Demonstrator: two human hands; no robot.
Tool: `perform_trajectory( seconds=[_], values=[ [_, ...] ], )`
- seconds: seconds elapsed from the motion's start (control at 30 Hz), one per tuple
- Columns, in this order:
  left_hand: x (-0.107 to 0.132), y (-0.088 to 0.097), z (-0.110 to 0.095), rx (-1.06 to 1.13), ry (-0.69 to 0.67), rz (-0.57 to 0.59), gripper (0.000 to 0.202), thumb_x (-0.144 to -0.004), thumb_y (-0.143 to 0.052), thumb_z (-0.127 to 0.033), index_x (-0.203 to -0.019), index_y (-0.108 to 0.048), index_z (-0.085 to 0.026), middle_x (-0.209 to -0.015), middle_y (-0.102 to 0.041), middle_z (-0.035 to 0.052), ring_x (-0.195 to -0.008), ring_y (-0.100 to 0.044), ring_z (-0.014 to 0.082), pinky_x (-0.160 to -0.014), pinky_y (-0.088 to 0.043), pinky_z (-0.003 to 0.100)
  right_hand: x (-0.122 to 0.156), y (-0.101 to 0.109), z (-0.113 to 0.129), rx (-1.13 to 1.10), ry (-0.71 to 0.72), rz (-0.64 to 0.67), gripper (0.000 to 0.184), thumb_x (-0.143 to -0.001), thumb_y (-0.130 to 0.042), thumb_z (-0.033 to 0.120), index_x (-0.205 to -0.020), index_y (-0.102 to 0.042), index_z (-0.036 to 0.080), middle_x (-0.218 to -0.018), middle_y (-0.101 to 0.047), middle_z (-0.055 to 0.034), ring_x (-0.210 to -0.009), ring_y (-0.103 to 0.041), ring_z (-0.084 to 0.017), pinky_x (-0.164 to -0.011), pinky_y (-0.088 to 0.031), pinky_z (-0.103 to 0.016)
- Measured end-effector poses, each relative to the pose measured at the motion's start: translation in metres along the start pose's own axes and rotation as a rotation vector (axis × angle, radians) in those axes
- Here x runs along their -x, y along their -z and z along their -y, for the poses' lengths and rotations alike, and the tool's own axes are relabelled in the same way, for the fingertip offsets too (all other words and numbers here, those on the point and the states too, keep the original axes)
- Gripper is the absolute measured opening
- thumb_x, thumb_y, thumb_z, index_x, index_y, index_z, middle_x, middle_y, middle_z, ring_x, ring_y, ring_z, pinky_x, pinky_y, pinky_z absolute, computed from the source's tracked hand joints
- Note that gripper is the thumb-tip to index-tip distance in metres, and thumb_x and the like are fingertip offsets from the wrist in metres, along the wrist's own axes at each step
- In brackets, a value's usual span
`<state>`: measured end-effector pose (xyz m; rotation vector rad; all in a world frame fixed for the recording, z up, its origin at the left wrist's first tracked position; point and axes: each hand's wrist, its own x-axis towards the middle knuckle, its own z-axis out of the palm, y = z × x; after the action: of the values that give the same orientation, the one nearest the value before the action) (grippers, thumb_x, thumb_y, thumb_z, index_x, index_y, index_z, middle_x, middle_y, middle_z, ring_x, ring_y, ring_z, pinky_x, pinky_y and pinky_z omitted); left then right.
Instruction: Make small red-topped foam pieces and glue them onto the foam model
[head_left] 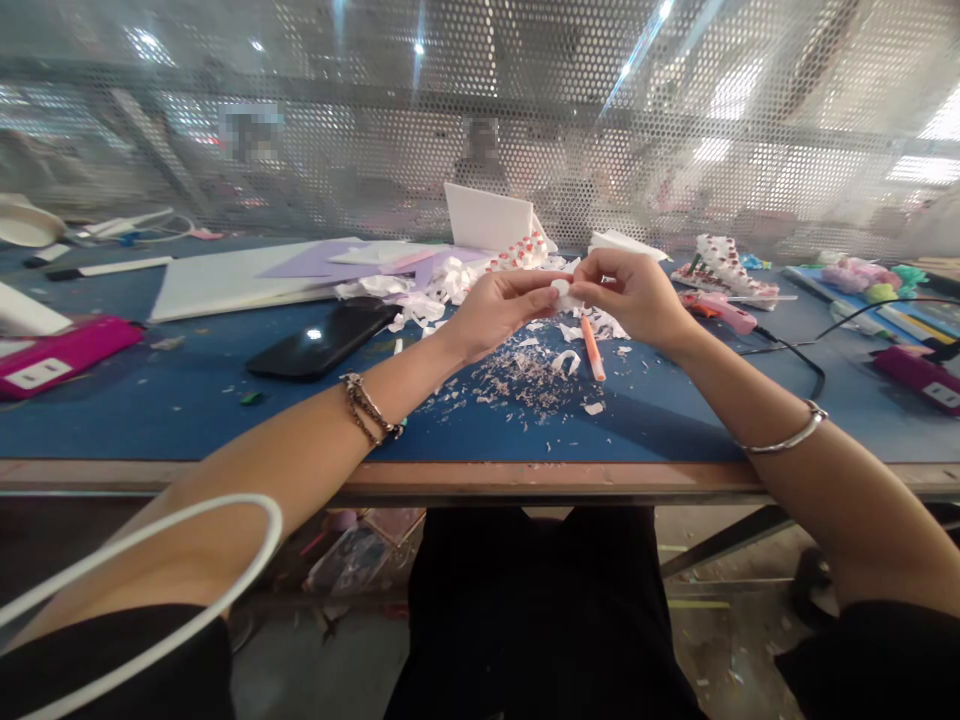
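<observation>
My left hand (499, 310) and my right hand (634, 295) meet above the blue table (187, 400), both pinching one small white round piece (561, 290) between their fingertips. Under them lie white and pinkish paper shavings (525, 380) and an orange pen-like tool (592, 348). My left wrist wears a beaded bracelet, my right forearm a silver bangle.
A black phone (322, 340) lies left of my hands. A pink glue gun (716, 310) with a black cable sits to the right. White sheets (232, 275), crumpled paper (420, 295) and a white box (487, 218) are behind. Pink cases lie at both table ends. A perforated screen stands at the back.
</observation>
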<state>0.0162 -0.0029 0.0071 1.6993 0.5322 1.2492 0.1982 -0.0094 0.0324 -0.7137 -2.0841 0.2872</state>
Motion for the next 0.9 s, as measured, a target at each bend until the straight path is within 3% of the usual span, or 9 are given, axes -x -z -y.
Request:
perform_trajectory(
  seconds=[0.2, 0.3, 0.53, 0.9],
  values=[
    [0.002, -0.006, -0.001, -0.044, -0.1, -0.031, 0.036, -0.071, -0.066, -0.033, -0.106, -0.062, -0.025, -0.092, -0.066, 0.0, -0.084, -0.06, 0.0108, -0.077, -0.049, 0.025, 0.003, -0.011, 0.001, -0.111, 0.012, -0.112, 0.02, -0.075, -0.058, 0.03, -0.066, -0.048, 0.015, -0.063, -0.046, 0.0031, -0.06, -0.042, -0.005, -0.054, -0.039, -0.02],
    [0.001, -0.005, 0.0, -0.082, -0.161, -0.073, 0.034, -0.071, -0.066, -0.033, -0.103, -0.063, -0.025, -0.092, -0.066, -0.0008, -0.083, -0.059, 0.0102, -0.075, -0.049, 0.024, 0.004, -0.012, 0.004, -0.104, 0.039, -0.15, 0.018, -0.075, -0.058, 0.03, -0.068, -0.05, 0.015, -0.066, -0.049, 0.0026, -0.063, -0.046, -0.006, -0.059, -0.044, -0.021],
    [-0.004, 0.006, 0.003, -0.198, -0.233, -0.063, 0.026, -0.074, -0.062, -0.038, -0.097, -0.066, -0.026, -0.096, -0.066, -0.0004, -0.082, -0.059, 0.0106, -0.067, -0.049, 0.023, 0.005, -0.009, 0.005, 0.102, 0.206, -0.124, 0.006, -0.078, -0.053, 0.02, -0.074, -0.053, 0.016, -0.073, -0.055, -0.0002, -0.07, -0.052, -0.008, -0.066, -0.049, -0.023],
    [-0.004, 0.01, -0.006, -0.373, -0.245, 0.004, 0.026, -0.077, -0.058, -0.036, -0.095, -0.065, -0.019, -0.092, -0.065, 0.0017, -0.08, -0.059, 0.0099, -0.07, -0.048, 0.022, 0.006, -0.006, -0.002, 0.366, 0.363, -0.108, 0.011, -0.085, -0.046, 0.024, -0.081, -0.053, 0.017, -0.077, -0.053, -0.002, -0.072, -0.051, -0.01, -0.07, -0.047, -0.029]
  ],
)
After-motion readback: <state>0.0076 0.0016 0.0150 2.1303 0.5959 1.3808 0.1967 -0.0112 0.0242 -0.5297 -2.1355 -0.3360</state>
